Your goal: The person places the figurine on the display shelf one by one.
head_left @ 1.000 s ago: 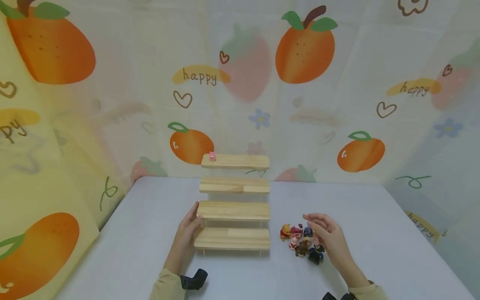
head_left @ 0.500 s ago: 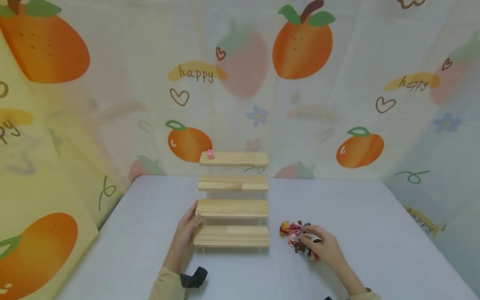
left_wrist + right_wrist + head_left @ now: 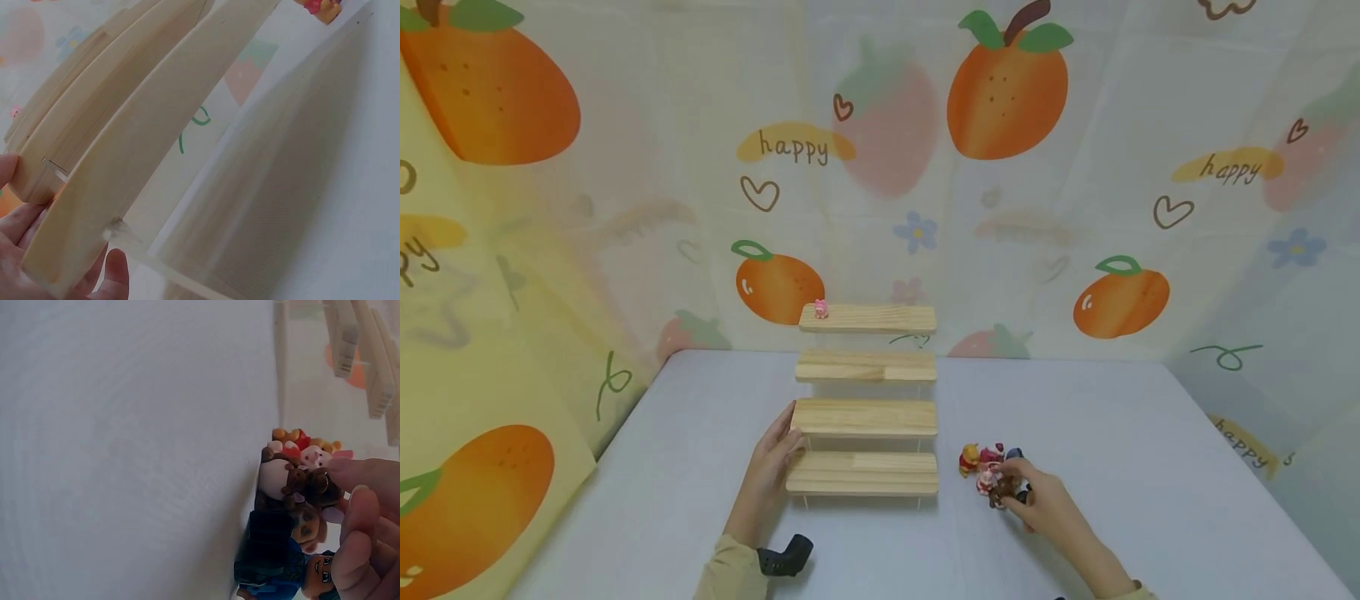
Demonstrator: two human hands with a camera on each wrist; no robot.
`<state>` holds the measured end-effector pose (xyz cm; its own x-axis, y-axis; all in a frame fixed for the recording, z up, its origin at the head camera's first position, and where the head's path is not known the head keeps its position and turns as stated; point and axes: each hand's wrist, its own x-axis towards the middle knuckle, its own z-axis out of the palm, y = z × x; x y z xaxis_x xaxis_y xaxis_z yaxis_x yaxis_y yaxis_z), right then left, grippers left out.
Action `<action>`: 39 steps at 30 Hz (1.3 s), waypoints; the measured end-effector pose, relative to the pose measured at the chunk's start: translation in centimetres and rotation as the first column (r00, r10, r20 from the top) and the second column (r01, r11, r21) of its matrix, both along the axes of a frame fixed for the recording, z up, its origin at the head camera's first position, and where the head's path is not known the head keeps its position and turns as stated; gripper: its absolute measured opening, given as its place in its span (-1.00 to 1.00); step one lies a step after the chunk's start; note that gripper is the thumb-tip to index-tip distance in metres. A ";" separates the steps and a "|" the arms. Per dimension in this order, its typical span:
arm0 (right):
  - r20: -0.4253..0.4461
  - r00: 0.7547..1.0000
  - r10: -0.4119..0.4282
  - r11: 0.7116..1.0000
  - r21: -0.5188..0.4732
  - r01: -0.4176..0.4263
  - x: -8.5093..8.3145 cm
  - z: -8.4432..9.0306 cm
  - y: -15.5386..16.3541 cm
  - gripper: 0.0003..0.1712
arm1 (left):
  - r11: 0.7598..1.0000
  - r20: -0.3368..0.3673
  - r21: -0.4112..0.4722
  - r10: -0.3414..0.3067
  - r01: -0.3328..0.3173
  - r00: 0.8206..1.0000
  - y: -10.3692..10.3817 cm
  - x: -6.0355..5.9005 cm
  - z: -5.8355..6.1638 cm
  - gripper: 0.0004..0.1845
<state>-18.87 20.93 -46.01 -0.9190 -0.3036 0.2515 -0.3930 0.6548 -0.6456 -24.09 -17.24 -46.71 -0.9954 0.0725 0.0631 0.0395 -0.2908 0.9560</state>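
My left hand (image 3: 763, 467) grips the left side of a four-tier wooden stand (image 3: 865, 417) with clear supports; in the left wrist view its fingers (image 3: 115, 269) curl about the tier ends. The fingers and thumb of my right hand (image 3: 1048, 504) pinch the head of a brown figurine (image 3: 315, 487) in a cluster right of the stand. Crowded around it are a yellow bear in red (image 3: 969, 459), a pink piglet (image 3: 315, 456), a dark pink figurine (image 3: 992, 455) and a dark blue toy figure (image 3: 278, 584) with a face. The hand partly covers the cluster.
A small pink figurine (image 3: 821, 309) stands at the left end of the top tier. The white table (image 3: 1075, 400) meets a fruit-printed cloth backdrop (image 3: 1000, 250) behind and at both sides. A black wrist mount (image 3: 786, 557) juts from the left sleeve.
My right hand came down and left from above the cluster, and its fingers have closed on the brown figurine. My left hand stays on the stand. The head view shifted slightly.
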 end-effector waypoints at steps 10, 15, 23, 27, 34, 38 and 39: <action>-0.206 0.976 0.077 0.992 0.112 -0.054 -0.5 -0.2 0.1 -0.72 | 1.000 -0.028 0.006 -0.011 0.011 1.000 0.0 -0.2 -0.2 -0.35; -0.256 0.961 0.103 0.992 0.099 -0.080 -0.6 -0.4 0.3 -0.67 | 1.000 -0.007 -0.004 0.003 -0.003 1.000 0.1 -0.3 -0.2 -0.34; -0.233 0.962 0.138 0.986 0.124 -0.112 -0.1 -0.2 0.4 -0.69 | 1.000 0.000 -0.001 0.013 -0.013 1.000 0.2 -0.2 -0.3 -0.35; -0.169 0.977 0.127 0.988 0.113 -0.109 -0.2 -0.2 0.4 -0.69 | 1.000 0.019 0.000 0.025 -0.025 1.000 0.1 -0.2 -0.2 -0.32; -0.027 0.999 0.027 0.998 0.059 -0.025 0.0 0.2 0.3 -0.70 | 1.000 -0.004 0.021 0.007 -0.007 1.000 0.0 -0.4 -0.6 -0.34; -0.036 0.999 0.000 1.000 -0.018 0.000 0.3 0.2 0.4 -0.77 | 1.000 -0.020 0.023 0.003 -0.002 1.000 0.0 -0.5 -0.8 -0.32; -0.050 0.999 0.003 0.999 -0.050 -0.005 0.3 0.2 0.4 -0.79 | 1.000 -0.021 0.022 0.000 0.001 1.000 0.0 -0.5 -0.8 -0.32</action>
